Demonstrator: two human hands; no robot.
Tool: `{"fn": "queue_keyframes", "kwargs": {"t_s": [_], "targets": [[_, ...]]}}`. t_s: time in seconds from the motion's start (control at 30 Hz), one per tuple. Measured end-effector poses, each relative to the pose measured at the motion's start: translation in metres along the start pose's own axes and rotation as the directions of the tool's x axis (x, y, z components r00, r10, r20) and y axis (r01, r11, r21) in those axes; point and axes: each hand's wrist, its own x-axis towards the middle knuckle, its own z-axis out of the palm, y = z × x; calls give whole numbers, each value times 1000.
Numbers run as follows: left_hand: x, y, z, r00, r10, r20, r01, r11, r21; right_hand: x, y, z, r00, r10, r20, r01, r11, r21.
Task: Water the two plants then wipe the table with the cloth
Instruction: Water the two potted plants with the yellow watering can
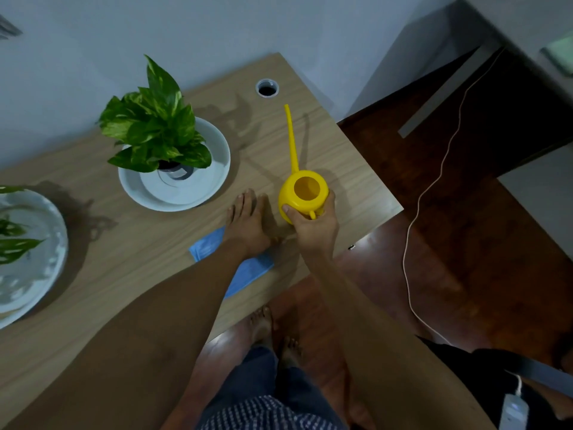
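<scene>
At the far left edge of the wooden table, a white saucer holds a plant that is mostly cut off by the frame. Further right, a variegated pothos stands in a small pot on a second white saucer. The left hand lies flat with fingers extended, palm down on the far end of the blue cloth. Just beside it, the right hand grips the round body of the yellow watering can, which stands upright on the table, its long spout pointing away toward a cable hole.
</scene>
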Motion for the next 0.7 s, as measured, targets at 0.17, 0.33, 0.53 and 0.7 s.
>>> {"fn": "queue_keyframes", "kwargs": {"t_s": [0.17, 0.33, 0.53, 0.7], "targets": [[-16, -14, -6, 999, -42, -32, 42, 999, -10, -9, -7, -7, 999, -15, 43, 14, 1000, 26], [-47, -30, -11, 994, -65, -88, 65, 998, 1, -31, -36, -18, 988, -106, 112, 103, 994, 33], [-95, -56, -20, 981, -133, -143, 127, 990, -55, -70, -81, -21, 967, -196, 160, 189, 980, 60], [-123, -86, -27, 975, -166, -145, 160, 985, -58, -107, -119, -9, 957, -230, 174, 225, 973, 49]]}}
